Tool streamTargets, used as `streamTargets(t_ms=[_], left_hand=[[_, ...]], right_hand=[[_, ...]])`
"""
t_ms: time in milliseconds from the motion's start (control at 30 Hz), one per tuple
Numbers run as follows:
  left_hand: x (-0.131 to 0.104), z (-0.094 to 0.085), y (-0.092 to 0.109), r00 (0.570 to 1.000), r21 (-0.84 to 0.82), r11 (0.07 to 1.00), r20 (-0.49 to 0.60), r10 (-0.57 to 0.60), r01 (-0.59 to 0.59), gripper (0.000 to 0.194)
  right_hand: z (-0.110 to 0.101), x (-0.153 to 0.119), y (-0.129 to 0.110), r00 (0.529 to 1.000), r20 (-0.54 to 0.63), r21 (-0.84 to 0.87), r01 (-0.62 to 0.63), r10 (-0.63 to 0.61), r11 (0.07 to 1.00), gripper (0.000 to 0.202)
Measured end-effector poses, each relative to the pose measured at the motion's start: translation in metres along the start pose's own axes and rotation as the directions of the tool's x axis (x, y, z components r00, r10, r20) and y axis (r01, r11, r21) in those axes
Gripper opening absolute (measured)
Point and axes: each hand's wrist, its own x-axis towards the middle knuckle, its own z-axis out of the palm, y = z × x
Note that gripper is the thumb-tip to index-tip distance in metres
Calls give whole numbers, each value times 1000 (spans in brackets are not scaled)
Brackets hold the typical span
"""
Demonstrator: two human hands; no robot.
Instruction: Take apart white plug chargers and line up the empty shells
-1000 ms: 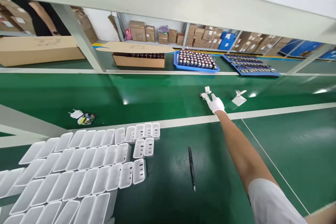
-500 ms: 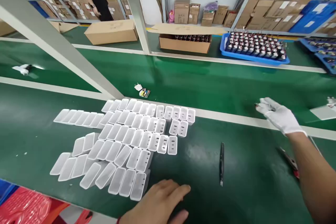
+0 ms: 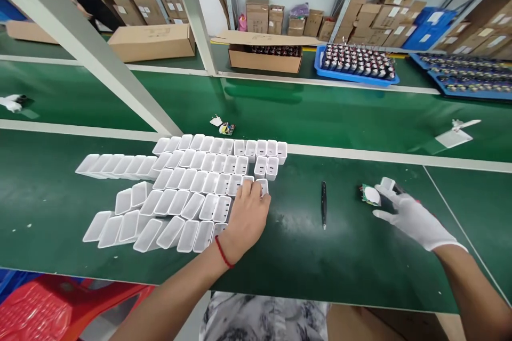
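My bare left hand (image 3: 248,214), with a red string at the wrist, reaches into the right side of the rows of translucent white plastic boxes (image 3: 199,179). Its bent fingers and thumb are at the rim of an end box (image 3: 262,186), partly hiding it. My right hand (image 3: 408,219) wears a white glove. Its thumb and index finger are apart beside a small green circuit board (image 3: 371,195) with a round white part. A small white piece (image 3: 387,183) shows by the gloved fingers. Between the hands lies a black pen-like tool (image 3: 324,205).
A slanted post (image 3: 100,58) rises behind the boxes. Beyond the rail, small parts (image 3: 226,128) and a white plate (image 3: 454,137) lie on the green surface. An open carton (image 3: 264,59) and blue tray (image 3: 356,75) stand farther back. A red stool (image 3: 48,309) is at lower left.
My left hand has moved up from the front edge onto the boxes. My gloved right hand has come back from beyond the rail to the near table, and the board now shows there.
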Motion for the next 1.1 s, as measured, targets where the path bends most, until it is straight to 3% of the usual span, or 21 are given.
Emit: streamTargets(t_ms=[100,167,267,333,433,500,567,633,700,767,800,867,967,1033,1100], left_hand=[[-9,3,11,999,-65,997,-7,35,-36,16],[-17,7,16,999,-156,987,-23,25,-28,9],[-25,18,17,994,-412,908,-36,-102,78,56],[-28,29,16,987,-571,808,22,-160,144,81],[-30,45,15,979,-692,694,109,-173,200,87],[-30,53,16,971,-744,629,120,-208,226,86],[-30,60,18,963,-784,573,117,-241,239,88],[-29,65,19,959,-812,530,121,-256,244,91],[-28,68,18,963,-829,511,113,-243,226,95],[-27,69,15,974,-843,504,96,-206,190,96],[-27,69,13,980,-850,500,88,-180,168,95],[-27,68,9,988,-865,483,80,-134,136,91],[-27,68,6,988,-884,444,109,-113,149,92],[-27,68,5,985,-888,429,128,-120,167,94],[-27,68,6,984,-891,421,129,-126,171,95]], right_hand=[[-1,-3,5,987,157,-157,9,16,988,31],[5,-5,9,974,220,-140,-22,52,990,34],[20,-6,17,953,243,125,-216,181,968,36],[27,-9,22,931,264,253,-317,250,914,35],[25,-15,18,913,277,298,-378,300,876,41],[15,-19,2,886,271,404,-459,375,792,50],[3,-20,-24,850,296,576,-522,435,629,57],[-5,-18,-58,847,361,717,-520,391,464,58],[-7,-13,-95,879,414,790,-476,236,387,54],[-3,-6,-129,900,432,828,-423,61,368,54],[1,-2,-144,909,416,837,-373,-22,399,55],[8,5,-168,933,324,805,-184,-158,564,52],[17,15,-190,913,195,569,192,-358,799,54],[22,21,-198,876,191,418,336,-443,844,56],[26,25,-200,857,195,333,400,-477,854,55]])
